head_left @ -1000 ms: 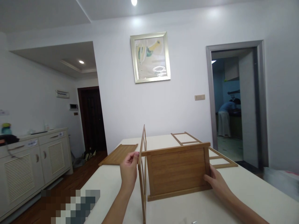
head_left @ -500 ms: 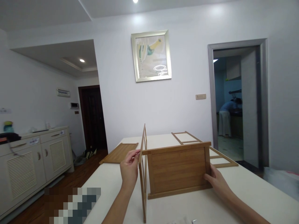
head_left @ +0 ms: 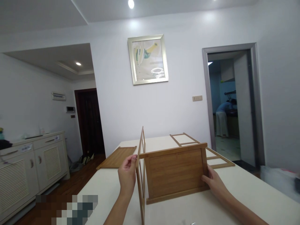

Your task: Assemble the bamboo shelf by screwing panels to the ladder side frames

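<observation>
My right hand (head_left: 213,181) grips the right end of a brown wooden shelf panel (head_left: 175,173), thumb on the near face and fingers behind. The panel stands on its long edge on the table. Its left end meets an upright wooden side frame (head_left: 140,175) at the upper corner. My left hand (head_left: 127,167) is closed in a pinch at the frame's outer side, by that corner. A tiny dark bit shows at its fingertips, too small to name. Near the table's front edge lies a small silver metal piece (head_left: 193,223), partly cut off.
On the white table (head_left: 105,187), another wooden panel (head_left: 119,156) lies at the left and an open wooden frame (head_left: 220,164) lies behind the held panel. A white cabinet (head_left: 35,162) stands left. Through the doorway a person (head_left: 222,118) bends over a counter.
The view has shifted slightly, so things sit a little further left. My left hand's fingers have drawn into a tighter pinch beside the frame. The right hand keeps its grip on the panel.
</observation>
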A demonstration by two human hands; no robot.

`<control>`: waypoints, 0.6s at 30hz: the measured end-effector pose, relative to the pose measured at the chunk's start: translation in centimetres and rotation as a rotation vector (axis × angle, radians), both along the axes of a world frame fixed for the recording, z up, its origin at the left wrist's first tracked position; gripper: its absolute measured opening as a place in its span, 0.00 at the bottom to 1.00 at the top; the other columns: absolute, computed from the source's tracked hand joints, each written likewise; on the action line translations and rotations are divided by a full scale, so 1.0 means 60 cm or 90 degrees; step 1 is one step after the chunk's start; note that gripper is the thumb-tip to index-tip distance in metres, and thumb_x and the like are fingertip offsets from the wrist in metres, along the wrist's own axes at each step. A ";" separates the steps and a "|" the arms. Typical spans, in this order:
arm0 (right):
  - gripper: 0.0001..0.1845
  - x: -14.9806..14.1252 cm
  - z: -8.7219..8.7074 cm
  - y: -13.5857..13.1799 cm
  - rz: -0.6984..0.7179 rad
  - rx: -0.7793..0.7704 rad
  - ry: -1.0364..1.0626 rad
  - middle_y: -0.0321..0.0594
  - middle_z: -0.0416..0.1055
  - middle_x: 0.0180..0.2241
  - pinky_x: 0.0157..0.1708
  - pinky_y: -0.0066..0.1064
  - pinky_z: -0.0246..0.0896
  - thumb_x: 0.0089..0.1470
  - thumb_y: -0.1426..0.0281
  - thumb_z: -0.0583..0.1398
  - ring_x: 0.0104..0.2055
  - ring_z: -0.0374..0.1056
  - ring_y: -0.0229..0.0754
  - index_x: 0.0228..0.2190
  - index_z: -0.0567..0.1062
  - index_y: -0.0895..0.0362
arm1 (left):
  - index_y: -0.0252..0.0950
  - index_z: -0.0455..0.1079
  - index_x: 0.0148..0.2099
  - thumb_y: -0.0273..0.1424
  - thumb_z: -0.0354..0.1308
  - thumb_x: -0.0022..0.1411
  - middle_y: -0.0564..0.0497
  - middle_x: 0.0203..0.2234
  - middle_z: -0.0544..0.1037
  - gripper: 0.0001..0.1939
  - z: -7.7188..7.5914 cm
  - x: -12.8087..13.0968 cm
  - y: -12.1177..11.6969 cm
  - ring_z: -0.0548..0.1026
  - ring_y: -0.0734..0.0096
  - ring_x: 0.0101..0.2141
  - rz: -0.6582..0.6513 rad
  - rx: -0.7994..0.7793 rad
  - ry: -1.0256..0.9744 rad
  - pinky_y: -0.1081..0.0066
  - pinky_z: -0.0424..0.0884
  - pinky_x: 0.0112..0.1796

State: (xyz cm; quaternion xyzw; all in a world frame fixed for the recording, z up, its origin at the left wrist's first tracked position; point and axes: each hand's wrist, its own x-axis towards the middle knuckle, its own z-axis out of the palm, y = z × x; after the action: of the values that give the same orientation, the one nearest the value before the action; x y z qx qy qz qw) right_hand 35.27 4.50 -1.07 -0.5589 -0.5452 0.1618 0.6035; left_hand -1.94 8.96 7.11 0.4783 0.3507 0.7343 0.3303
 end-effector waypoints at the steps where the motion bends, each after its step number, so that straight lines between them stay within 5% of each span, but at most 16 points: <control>1: 0.41 -0.001 0.001 0.000 0.002 -0.002 0.001 0.45 0.71 0.56 0.61 0.47 0.56 0.36 0.68 0.55 0.59 0.64 0.56 0.57 0.68 0.55 | 0.32 0.77 0.40 0.50 0.65 0.52 0.45 0.34 0.82 0.26 0.000 0.000 0.001 0.78 0.62 0.36 -0.001 -0.002 0.001 0.69 0.73 0.34; 13: 0.41 0.000 -0.001 -0.002 -0.002 -0.006 0.002 0.47 0.71 0.56 0.61 0.45 0.56 0.36 0.68 0.55 0.60 0.63 0.56 0.57 0.68 0.58 | 0.36 0.80 0.39 0.42 0.66 0.54 0.47 0.37 0.81 0.16 0.006 -0.011 0.008 0.78 0.62 0.40 0.015 0.079 0.083 0.66 0.73 0.42; 18: 0.41 0.005 -0.007 0.004 -0.003 -0.007 -0.003 0.46 0.70 0.56 0.61 0.45 0.56 0.36 0.67 0.55 0.60 0.63 0.55 0.57 0.68 0.57 | 0.37 0.76 0.50 0.39 0.67 0.52 0.44 0.44 0.80 0.23 0.006 -0.006 0.001 0.78 0.64 0.41 -0.009 0.078 0.013 0.65 0.74 0.44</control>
State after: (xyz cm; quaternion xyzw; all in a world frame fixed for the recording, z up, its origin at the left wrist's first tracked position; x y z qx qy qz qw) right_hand 35.58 4.72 -1.47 -0.5637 -0.5445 0.1624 0.5994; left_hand -2.33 9.01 7.48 0.5075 0.3046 0.7472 0.3022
